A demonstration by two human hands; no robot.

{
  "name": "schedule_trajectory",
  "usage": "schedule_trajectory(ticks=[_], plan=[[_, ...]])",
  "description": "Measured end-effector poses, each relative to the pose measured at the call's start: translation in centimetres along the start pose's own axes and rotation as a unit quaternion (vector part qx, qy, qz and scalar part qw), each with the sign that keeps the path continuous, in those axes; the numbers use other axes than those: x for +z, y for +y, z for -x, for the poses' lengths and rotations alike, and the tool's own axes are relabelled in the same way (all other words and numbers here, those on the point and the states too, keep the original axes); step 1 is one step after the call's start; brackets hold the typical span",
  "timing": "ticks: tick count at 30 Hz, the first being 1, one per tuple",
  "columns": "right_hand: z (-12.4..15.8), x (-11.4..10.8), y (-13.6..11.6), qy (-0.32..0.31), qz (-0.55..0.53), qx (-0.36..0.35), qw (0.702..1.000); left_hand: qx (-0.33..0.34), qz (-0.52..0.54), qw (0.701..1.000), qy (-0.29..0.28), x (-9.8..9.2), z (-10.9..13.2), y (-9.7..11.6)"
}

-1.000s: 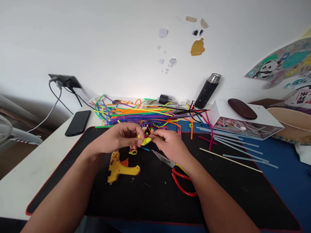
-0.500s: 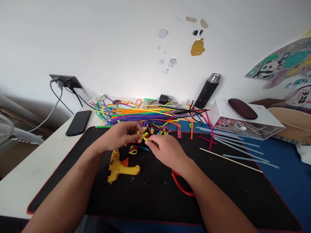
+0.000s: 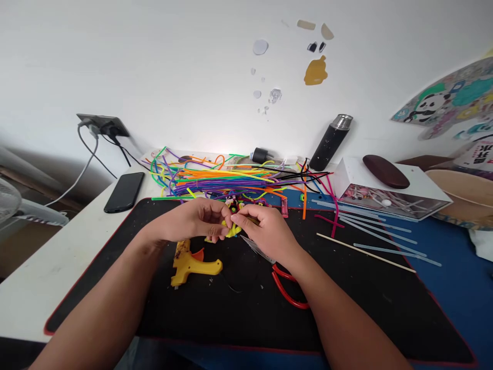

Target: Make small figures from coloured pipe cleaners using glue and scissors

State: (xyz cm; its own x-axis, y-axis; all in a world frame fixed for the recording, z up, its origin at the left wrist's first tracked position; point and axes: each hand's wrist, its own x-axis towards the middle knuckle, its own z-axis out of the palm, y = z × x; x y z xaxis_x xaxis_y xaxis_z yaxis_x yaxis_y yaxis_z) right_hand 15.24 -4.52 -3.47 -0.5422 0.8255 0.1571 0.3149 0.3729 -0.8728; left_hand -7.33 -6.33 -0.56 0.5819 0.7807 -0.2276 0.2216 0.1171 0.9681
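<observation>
Between my two hands is a small yellow pipe cleaner piece [image 3: 233,231], bent into loops. My left hand [image 3: 198,220] pinches it from the left, thumb and fingers pressed together. From the right, my right hand [image 3: 265,228] pinches the same piece with thumb and forefinger, and its wrist passes above red-handled scissors [image 3: 287,295]. Part of the scissor blades shows under that hand. A yellow hot glue gun [image 3: 196,266] lies on the black mat [image 3: 215,318] below my left hand. Small colourful pipe cleaner pieces behind my fingers are mostly hidden.
Bundled pipe cleaners [image 3: 227,180] stretch along the wall. A black thermos [image 3: 332,143] stands behind a white box [image 3: 389,192] with a dark case [image 3: 385,171] on top. Translucent glue sticks [image 3: 385,234] and a thin wooden stick [image 3: 365,253] lie at right, a phone [image 3: 125,192] at left.
My hands have come closer together around the yellow piece, which now sits slightly lower and more compactly bent. My right hand has shifted, uncovering part of the scissor blades.
</observation>
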Motion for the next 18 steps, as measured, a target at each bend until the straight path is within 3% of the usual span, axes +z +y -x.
schedule_trajectory(ticks=[4, 11, 15, 18], plan=[[-0.1, 0.5, 0.1, -0.035, -0.069, 0.056, 0.995, 0.037, 0.034, 0.998, 0.028, -0.3, 0.1, -0.1], [0.0, 0.6, 0.3, -0.049, -0.019, 0.064, 0.997, 0.052, 0.010, 0.989, 0.135, -0.7, -0.4, -0.7], [0.0, 0.4, 0.3, -0.043, 0.065, 0.034, 0.996, 0.040, -0.059, 0.980, 0.184, -0.6, -0.9, -1.1], [0.0, 0.2, 0.2, -0.025, 0.171, 0.006, 0.985, 0.021, -0.115, 0.978, 0.171, -0.7, -1.0, -1.2]])
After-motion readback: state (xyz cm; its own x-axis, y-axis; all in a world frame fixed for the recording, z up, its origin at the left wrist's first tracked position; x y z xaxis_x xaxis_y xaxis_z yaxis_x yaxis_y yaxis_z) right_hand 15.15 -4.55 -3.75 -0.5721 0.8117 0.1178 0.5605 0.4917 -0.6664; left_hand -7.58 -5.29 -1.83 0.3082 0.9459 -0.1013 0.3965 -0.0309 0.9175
